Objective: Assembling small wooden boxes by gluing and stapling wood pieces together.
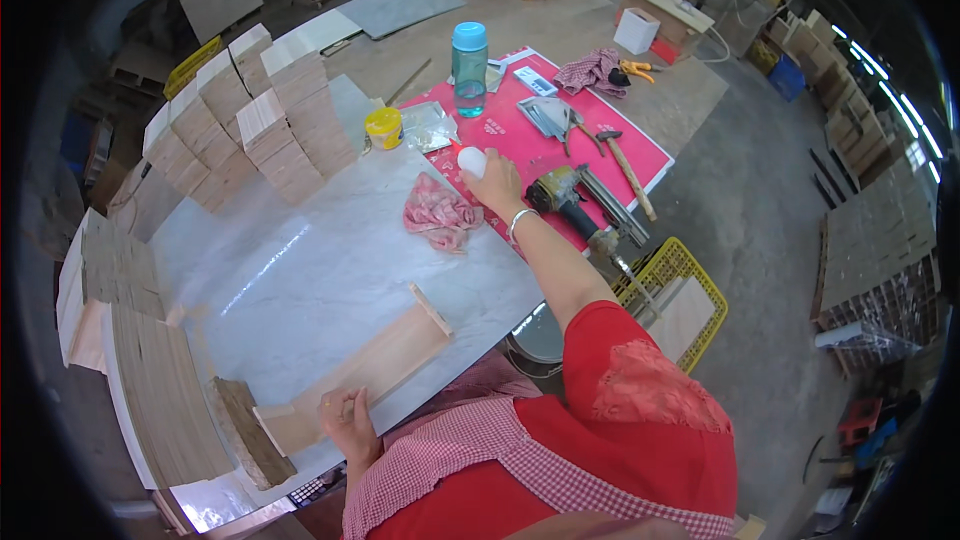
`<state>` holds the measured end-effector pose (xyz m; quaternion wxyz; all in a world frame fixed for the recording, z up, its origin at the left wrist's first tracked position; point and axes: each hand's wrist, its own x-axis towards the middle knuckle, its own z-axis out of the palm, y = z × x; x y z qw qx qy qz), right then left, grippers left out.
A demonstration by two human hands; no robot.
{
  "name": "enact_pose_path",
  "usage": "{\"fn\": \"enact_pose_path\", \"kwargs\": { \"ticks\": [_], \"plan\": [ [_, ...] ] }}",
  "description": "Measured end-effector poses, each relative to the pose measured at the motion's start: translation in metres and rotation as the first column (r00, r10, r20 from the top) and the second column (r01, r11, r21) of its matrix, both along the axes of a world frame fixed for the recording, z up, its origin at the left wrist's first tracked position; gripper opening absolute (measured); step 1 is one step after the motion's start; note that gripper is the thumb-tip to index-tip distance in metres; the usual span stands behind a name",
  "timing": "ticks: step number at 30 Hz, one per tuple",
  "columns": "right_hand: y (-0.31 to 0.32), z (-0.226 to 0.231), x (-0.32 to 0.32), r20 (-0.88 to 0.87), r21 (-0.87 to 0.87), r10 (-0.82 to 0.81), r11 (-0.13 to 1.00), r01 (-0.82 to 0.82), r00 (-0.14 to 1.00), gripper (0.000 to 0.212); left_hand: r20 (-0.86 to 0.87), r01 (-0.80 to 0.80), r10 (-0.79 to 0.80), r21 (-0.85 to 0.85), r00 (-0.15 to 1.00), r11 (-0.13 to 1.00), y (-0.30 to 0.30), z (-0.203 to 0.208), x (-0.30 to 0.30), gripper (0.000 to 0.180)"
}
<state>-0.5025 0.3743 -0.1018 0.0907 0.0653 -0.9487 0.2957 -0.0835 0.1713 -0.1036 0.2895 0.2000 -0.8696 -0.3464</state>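
Observation:
My right hand (496, 188) reaches out over the table, wrapped round a small white squeeze bottle (472, 162) with a red tip. A crumpled pink rag (440, 213) lies just left of that hand. To its right rests a nail gun (568, 202) on the pink sheet. My left hand (350, 417), fingers curled, grips the near edge of a flat wooden board (375, 355) near the table's front edge. A thin upright strip (431, 310) stands across the board's right end, and another strip lies at its left end.
Stacked wooden pieces (165, 395) line the table's left side, with more stacks (290, 130) farther back. Beyond the rag are a yellow tub (384, 128) and a blue water bottle (469, 75). A hammer (628, 175) lies on the pink sheet (495, 125). A yellow crate (712, 285) sits below, at right.

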Motion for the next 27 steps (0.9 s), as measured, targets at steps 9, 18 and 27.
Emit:
{"fn": "enact_pose_path", "kwargs": {
  "ticks": [9, 18, 27],
  "plan": [
    [0.0, 0.13, 0.065, -0.326, -0.553, -0.004, 0.812, -0.187, 0.945, 0.067, 0.032, -0.07, 0.062, 0.467, 0.998, 0.882, 0.002, 0.009, 0.005, 0.01],
    [-0.016, 0.06, 0.128, -0.38, -0.611, 0.327, 0.613, -0.501, 0.865, 0.06, 0.013, 0.111, -0.111, -0.002, 0.994, 0.994, 0.009, -0.018, -0.006, 0.018],
    [-0.102, 0.095, 0.279, -0.061, -0.76, 0.832, 0.319, -0.567, 0.551, 0.047, 0.213, 0.036, 0.059, -0.415, 0.975, 0.909, 0.016, -0.023, -0.007, 0.069]
  ]
}}
